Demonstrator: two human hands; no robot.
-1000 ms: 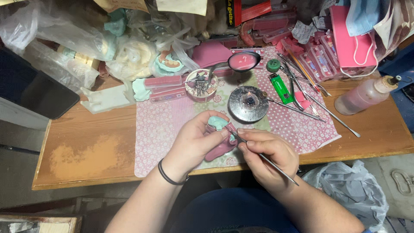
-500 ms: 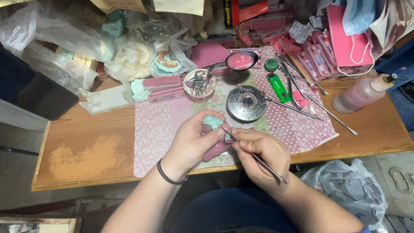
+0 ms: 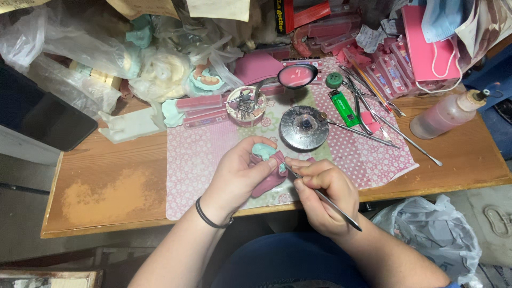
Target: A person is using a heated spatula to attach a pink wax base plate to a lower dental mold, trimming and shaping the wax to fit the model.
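**Head view: two hands at a pink-and-teal dental model**

Hidden or unclear: most of the dental model (image 3: 266,176) is covered by fingers; only a teal top and a pink lower edge show. The tip of the metal tool (image 3: 325,200) is lost where it meets the model. Contents of the clear bags (image 3: 80,48) far left are hard to make out.

Left hand (image 3: 237,176): closed around the model, thumb on its teal top, held over the near edge of the patterned pink mat (image 3: 213,144). Black band at the wrist.

Right hand (image 3: 325,194): fingers pinched shut on the thin metal tool, gripped like a pen, its point against the model's right side.

Nearby on the counter (image 3: 106,186): round metal burner (image 3: 304,127) just beyond the hands; small clear dish of bits (image 3: 246,105) to its left; green lighter (image 3: 344,108) and loose metal instruments (image 3: 384,133) to the right; pink squeeze bottle (image 3: 445,114) far right.
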